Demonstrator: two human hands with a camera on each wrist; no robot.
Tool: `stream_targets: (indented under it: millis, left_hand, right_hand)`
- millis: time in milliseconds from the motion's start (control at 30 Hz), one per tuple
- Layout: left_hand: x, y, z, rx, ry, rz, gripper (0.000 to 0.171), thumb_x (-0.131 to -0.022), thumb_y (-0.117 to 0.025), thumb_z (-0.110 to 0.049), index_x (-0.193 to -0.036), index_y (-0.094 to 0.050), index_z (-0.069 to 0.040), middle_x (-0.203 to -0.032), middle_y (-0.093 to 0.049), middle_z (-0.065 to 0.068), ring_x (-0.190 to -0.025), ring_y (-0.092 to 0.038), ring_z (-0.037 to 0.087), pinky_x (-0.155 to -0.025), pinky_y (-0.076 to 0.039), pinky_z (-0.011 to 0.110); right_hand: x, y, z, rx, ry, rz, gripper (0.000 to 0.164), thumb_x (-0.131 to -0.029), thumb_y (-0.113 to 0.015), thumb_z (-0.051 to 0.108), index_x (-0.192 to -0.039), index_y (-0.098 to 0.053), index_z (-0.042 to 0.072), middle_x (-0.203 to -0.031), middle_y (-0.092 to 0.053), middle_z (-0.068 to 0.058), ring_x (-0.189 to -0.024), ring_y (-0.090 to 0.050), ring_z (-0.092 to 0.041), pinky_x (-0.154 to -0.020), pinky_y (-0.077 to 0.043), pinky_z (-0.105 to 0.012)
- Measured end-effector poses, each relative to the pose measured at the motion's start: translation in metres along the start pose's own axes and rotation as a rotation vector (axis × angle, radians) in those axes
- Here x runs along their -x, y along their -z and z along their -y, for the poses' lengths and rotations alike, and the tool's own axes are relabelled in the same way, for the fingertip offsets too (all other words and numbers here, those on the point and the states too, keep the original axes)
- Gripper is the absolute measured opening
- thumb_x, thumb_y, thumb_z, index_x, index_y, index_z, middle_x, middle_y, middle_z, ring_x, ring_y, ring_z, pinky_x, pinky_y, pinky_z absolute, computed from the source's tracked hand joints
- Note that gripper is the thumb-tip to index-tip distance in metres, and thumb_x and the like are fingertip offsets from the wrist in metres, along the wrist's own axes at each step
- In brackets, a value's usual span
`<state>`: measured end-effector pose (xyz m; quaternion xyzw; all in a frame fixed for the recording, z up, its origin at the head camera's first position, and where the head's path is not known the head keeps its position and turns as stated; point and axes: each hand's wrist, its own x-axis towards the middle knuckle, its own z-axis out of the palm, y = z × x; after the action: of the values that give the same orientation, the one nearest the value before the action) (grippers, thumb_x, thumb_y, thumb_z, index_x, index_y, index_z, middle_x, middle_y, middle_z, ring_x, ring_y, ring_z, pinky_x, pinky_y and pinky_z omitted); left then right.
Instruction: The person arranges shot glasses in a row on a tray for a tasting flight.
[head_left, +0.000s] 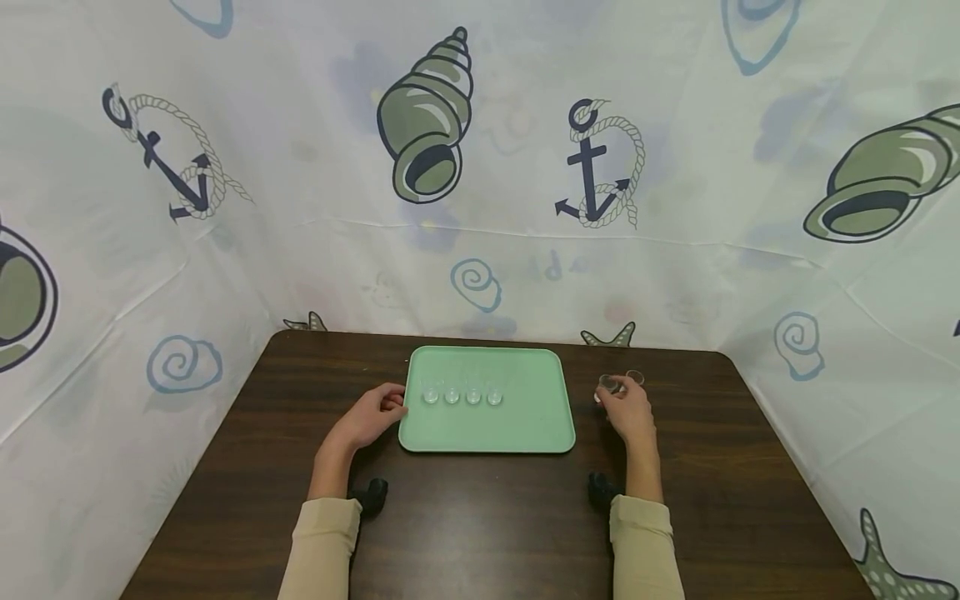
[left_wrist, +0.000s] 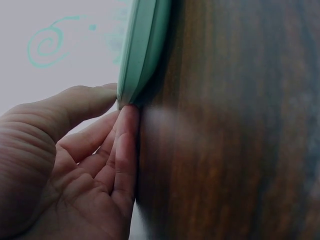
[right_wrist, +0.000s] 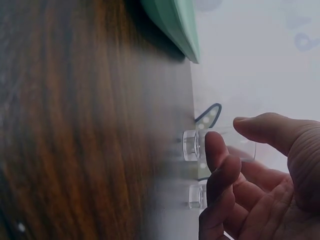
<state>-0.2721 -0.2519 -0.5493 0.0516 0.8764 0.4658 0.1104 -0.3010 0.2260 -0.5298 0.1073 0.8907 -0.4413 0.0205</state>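
On the green tray (head_left: 525, 417), several small clear shot glasses (head_left: 473, 395) stand upright in a row. My left hand (head_left: 372, 415) is at the tray's left edge; the left wrist view shows the thumb on top of the tray rim (left_wrist: 142, 50) and the fingers against its underside, pinching it. Right of the tray, my right hand (head_left: 628, 410) holds a clear shot glass (right_wrist: 191, 145) between thumb and fingers. A second shot glass (right_wrist: 196, 196) stands just beside it, partly hidden behind the curled fingers.
The dark wooden table (head_left: 480, 525) carries the tray near its far edge. A cloth backdrop (head_left: 517, 192) printed with shells and anchors rises behind and at both sides. A black strap piece (head_left: 372, 497) juts inward from each wrist.
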Motion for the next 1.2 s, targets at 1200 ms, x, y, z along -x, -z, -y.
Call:
stream_targets:
  millis: [1200]
  left_hand:
    - [-0.002, 0.000, 0.003, 0.010, 0.001, 0.013, 0.051, -0.111, -0.060, -0.017, -0.154, -0.048, 0.007, -0.137, -0.061, 0.023, -0.123, -0.061, 0.034, -0.105, -0.053, 0.052]
  right_hand:
    - [-0.009, -0.007, -0.014, -0.072, 0.012, 0.027, 0.048, -0.106, -0.064, 0.025, -0.143, -0.060, -0.004, -0.095, -0.080, -0.017, -0.064, -0.066, -0.015, -0.068, -0.048, -0.029]
